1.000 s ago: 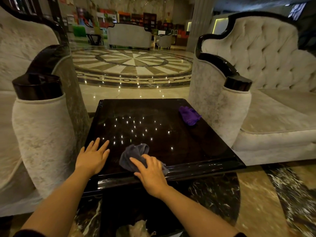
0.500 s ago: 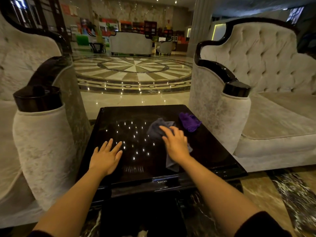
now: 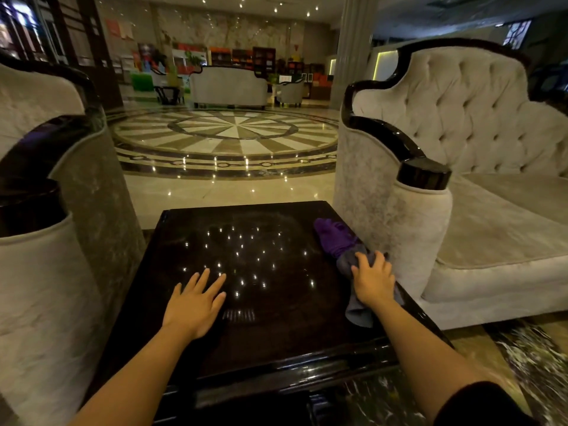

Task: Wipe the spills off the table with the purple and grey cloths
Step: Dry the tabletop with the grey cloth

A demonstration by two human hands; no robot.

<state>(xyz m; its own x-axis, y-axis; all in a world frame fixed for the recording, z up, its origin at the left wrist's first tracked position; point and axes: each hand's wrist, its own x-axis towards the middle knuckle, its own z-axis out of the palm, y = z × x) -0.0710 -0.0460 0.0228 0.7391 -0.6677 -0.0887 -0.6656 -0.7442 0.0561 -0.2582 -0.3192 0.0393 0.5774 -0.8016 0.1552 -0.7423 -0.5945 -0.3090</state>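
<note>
A glossy dark square table (image 3: 261, 333) stands between two armchairs and mirrors the ceiling lights. My right hand (image 3: 373, 279) presses flat on the grey cloth (image 3: 358, 312) near the table's right edge. The cloth's far end touches the crumpled purple cloth (image 3: 333, 238), which lies at the right edge near the far corner. My left hand (image 3: 195, 299) rests palm down with fingers spread on the table's left half and holds nothing. Faint wipe streaks show on the far part of the tabletop.
A pale tufted armchair (image 3: 461, 155) stands close against the table's right side, its armrest (image 3: 421, 216) beside the cloths. Another pale armchair (image 3: 46, 256) borders the left side. Beyond the table lies polished patterned marble floor (image 3: 227, 139).
My right hand has swept the grey cloth from the front of the table to the middle, then to the right edge beside the purple cloth. My left hand stayed flat on the table.
</note>
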